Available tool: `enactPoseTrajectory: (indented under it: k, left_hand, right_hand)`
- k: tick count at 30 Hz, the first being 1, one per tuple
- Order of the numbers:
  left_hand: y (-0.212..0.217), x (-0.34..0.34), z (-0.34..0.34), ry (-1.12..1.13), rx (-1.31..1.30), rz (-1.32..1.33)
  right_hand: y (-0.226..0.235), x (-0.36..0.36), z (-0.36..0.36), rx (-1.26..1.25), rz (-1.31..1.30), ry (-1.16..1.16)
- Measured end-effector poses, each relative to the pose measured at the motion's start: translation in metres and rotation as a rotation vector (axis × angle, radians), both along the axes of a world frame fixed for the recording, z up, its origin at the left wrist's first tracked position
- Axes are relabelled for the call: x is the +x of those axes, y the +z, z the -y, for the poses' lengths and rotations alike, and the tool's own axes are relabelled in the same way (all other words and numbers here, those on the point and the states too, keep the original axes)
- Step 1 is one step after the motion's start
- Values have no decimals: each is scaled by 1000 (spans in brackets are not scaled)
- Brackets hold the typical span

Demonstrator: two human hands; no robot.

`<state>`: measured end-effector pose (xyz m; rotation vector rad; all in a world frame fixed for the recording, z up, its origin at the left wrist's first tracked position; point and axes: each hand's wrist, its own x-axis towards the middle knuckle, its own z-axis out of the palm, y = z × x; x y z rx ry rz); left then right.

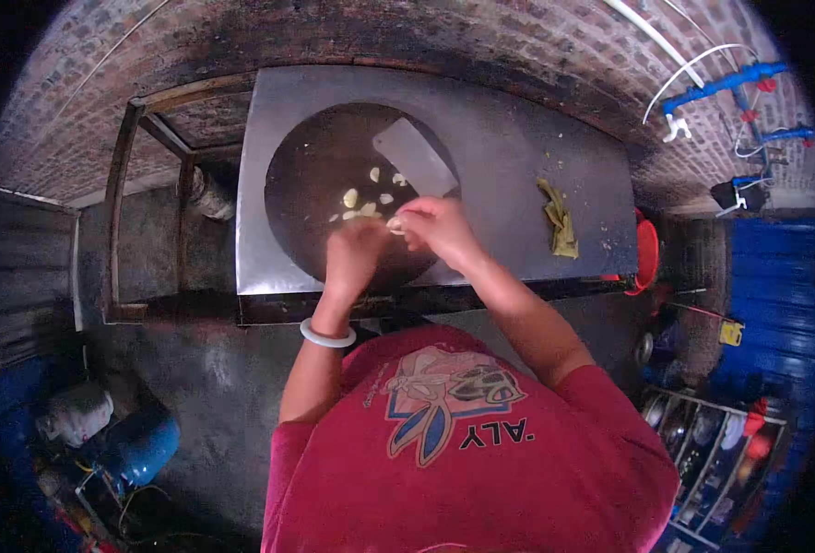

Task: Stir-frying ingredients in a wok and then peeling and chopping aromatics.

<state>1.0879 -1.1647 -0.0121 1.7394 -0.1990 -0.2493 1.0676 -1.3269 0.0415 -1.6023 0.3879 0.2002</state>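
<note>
- While my left hand [352, 251] and right hand [437, 229] meet over the near part of the round dark board [311, 175], the step in hand looks to me like peeling or picking at one small pale piece [395, 224], perhaps a garlic clove.
- As I judge it, the next move calls for a light, steady pinch on one side and small picking strokes on the other, without squeezing so hard that it slips.
- On the right, my thumb and forefinger are together at the tips, clamped on the pale piece, which sits just above the board between my two hands.
- On the left, my fingers are blurred and close beside that piece; I cannot tell whether they are apart or together, or touching it.
- Just beyond my fingertips, loose pale pieces [350, 198] lie scattered on the board.
- Across the board's far right part lies a broad flat blade [417, 158].
- Farther right, yellow-green scraps [560, 221] lie on the steel tabletop [509, 138], well apart from the board.
</note>
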Motion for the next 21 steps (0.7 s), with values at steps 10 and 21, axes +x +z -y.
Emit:
enactPoseTrajectory:
  k: [10, 21]
  left_hand:
    - [13, -2, -5, 8, 10, -15]
    - [13, 4, -8, 10, -194, -325]
  right_hand:
    - [-5, -6, -15, -551, 282, 46]
    - [4, -8, -23, -136, 131, -21]
